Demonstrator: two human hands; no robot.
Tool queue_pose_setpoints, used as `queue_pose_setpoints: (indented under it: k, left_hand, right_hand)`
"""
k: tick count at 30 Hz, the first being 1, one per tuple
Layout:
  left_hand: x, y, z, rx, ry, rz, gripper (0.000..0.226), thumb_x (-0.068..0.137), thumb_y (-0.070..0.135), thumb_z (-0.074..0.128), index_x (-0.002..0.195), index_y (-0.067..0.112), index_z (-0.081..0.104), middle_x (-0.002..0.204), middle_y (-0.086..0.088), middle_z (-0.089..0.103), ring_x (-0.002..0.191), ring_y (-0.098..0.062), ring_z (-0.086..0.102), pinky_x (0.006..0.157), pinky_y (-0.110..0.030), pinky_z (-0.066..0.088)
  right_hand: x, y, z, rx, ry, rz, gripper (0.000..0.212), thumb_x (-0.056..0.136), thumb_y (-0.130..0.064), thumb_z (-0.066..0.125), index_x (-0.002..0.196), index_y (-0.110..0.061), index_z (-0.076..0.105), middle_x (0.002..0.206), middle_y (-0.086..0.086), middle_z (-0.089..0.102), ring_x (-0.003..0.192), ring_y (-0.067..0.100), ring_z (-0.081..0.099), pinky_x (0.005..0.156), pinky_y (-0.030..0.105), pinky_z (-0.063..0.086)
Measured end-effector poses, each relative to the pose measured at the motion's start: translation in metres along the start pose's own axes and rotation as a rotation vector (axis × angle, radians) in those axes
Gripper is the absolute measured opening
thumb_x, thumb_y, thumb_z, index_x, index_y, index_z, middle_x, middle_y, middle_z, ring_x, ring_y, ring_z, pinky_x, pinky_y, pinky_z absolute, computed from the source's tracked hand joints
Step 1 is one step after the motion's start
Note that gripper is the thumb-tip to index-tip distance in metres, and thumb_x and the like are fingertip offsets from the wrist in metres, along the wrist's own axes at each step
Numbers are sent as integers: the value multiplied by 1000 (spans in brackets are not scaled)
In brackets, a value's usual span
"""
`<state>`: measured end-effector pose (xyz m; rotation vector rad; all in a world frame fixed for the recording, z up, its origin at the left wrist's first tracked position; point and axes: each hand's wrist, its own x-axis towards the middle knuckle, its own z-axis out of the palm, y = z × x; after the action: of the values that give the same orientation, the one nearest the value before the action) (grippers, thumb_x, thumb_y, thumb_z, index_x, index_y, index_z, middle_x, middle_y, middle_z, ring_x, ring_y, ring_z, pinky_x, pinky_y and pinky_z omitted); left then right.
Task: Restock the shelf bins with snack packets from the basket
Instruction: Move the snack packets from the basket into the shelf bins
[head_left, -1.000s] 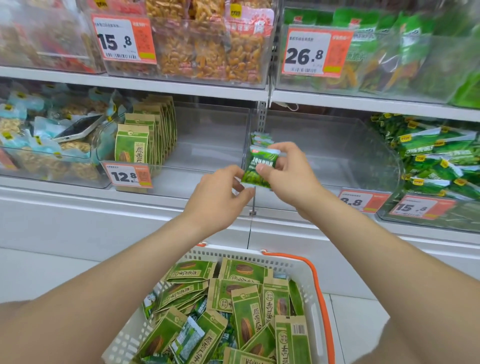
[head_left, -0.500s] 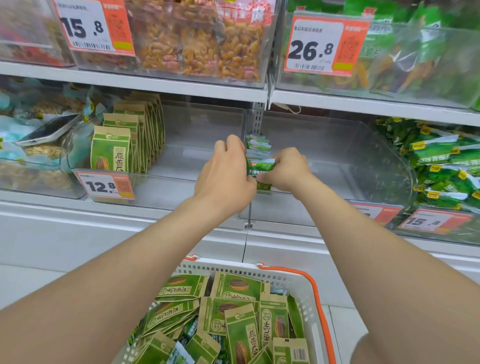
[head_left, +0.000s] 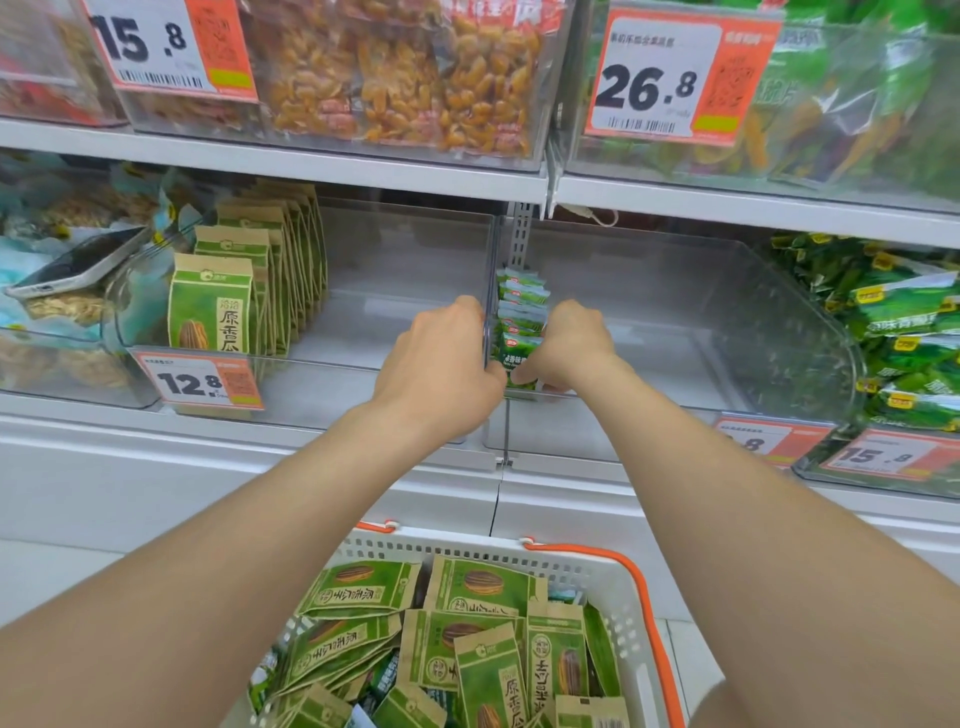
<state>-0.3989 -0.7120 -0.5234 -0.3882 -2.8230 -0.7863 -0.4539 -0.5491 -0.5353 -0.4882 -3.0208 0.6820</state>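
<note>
White metal shelf unit (head_left: 260, 161) fills the view ahead of both hands. On its middle tier, a wide clear plastic bin (head_left: 701, 312) stretches off to the right of the right hand. A second clear plastic bin (head_left: 405, 260) lies to the left of the left hand.

White plastic basket with orange handle (head_left: 613, 577) sits below the hands, nearer the person, between the forearms. It is piled with flat brown-and-green paper seed packets (head_left: 467, 587).

Row of small glossy green snack packets (head_left: 522, 296) stands on edge against the wide bin's left wall, directly between and just beyond the hands. The row runs front to back, away from the person. The front green packet (head_left: 521, 358) is upright, long axis vertical, face toward the person, just inside the bin's front lip.

Right hand (head_left: 571, 343): fingers curled, thumb and fingers pinching the front packet's lower right side. Left hand (head_left: 441, 374): knuckles up, fingers curled, pressed against the packet's left edge at the dividing wall. Its fingertips are hidden, so I cannot tell whether it grips.

Likely step: seating this packet at the near end of the row. The row looks nearly at the lip, so a fresh row probably starts to the right, where the right hand is nearer.
</note>
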Motion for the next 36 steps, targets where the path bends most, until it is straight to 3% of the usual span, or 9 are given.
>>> queue_pose_setpoints:
  k: [3,7,12,17,22,26,28,32,36]
  left_hand:
    - [-2,1,-2,-12,-5,6,34,87,30,66,119,22,60,108,-2,71,107,-37,63,85,-47,56]
    - [-8,4,-7,1,5,17,36,89,29,67,122,20,59,111,-4,70,105,-36,64,85,-47,56]
    - [-21,6,-16,32,130,96,40,90,23,70,120,18,46,111,-3,58,99,-31,55,76,-38,40]
    - [-46,0,-31,178,33,45,20,87,32,68,95,29,50,95,-1,63,95,-35,59,74,-42,50]
    - [-88,-19,-29,365,-353,-39,21,85,47,66,94,29,60,99,-1,61,102,-32,64,85,-41,56]
    - [-127,-35,-8,550,-582,6,16,96,40,57,105,27,58,108,-1,60,105,-29,63,80,-37,50]
    - [-146,-46,10,587,-712,34,4,98,31,53,98,28,50,96,2,54,93,-28,60,75,-36,47]
    - [-178,-76,45,643,-972,62,15,98,12,50,102,15,64,98,-3,64,77,-22,60,61,-35,49]
    - [-203,-97,69,637,-1082,118,37,98,-1,51,130,11,63,123,-7,64,91,-24,63,65,-33,50]
  right_hand:
    - [-4,3,-3,6,23,22,85,61,-32,100,123,-5,49,109,9,54,107,31,64,72,33,52]
    - [-12,7,-12,52,12,29,86,55,-37,101,118,-7,50,113,11,59,101,34,68,77,42,62]
    - [-37,4,-28,5,228,-171,38,84,-33,72,112,-13,57,110,11,63,98,37,62,78,38,54]
    - [-92,-7,-30,-6,319,-516,17,78,-25,54,93,-24,60,88,0,67,86,31,62,68,37,52]
    - [-141,-10,-23,-177,-120,-841,14,82,-25,58,92,-29,67,72,-10,62,77,20,56,73,37,56]
    - [-178,-4,15,-471,-531,-842,23,92,-29,61,102,-16,76,89,1,73,86,24,66,80,39,59]
    - [-197,-1,33,-632,-696,-819,33,96,-35,59,114,-11,74,105,8,74,97,29,69,81,39,60]
    - [-223,-3,62,-807,-811,-886,29,102,-33,55,80,-13,58,78,2,57,69,24,55,64,34,48]
    - [-236,-11,70,-822,-782,-928,18,101,-22,56,87,-12,59,77,1,54,62,19,48,52,30,37]
